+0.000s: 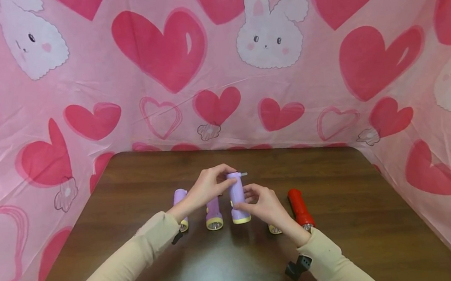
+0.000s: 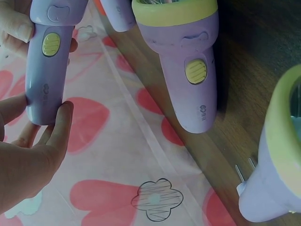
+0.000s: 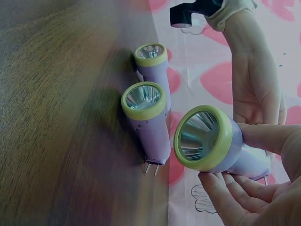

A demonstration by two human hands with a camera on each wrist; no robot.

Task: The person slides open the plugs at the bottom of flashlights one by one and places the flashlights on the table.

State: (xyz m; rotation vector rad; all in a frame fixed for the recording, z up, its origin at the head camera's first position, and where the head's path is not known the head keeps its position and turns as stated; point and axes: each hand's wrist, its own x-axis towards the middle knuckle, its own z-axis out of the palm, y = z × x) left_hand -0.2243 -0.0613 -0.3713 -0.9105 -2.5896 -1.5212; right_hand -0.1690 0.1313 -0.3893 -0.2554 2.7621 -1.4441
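Note:
Both hands hold one purple flashlight (image 1: 238, 197) above the table, its yellow-rimmed head pointing down toward me. The left hand (image 1: 209, 184) pinches its tail end between thumb and fingers. Around the neck near the head, the right hand (image 1: 265, 203) grips with thumb and fingers. Metal plug prongs (image 1: 243, 174) stick out sideways at the tail. On the body is a yellow switch (image 2: 51, 44). The lens and silver reflector (image 3: 199, 136) face the right wrist camera.
A second purple flashlight (image 1: 213, 212) lies just left of the held one. Another (image 1: 180, 197) lies behind the left forearm, with prongs (image 2: 241, 173) extended. The right hand mostly hides a yellow-rimmed flashlight (image 1: 275, 229). A red flashlight (image 1: 299, 205) lies at the right.

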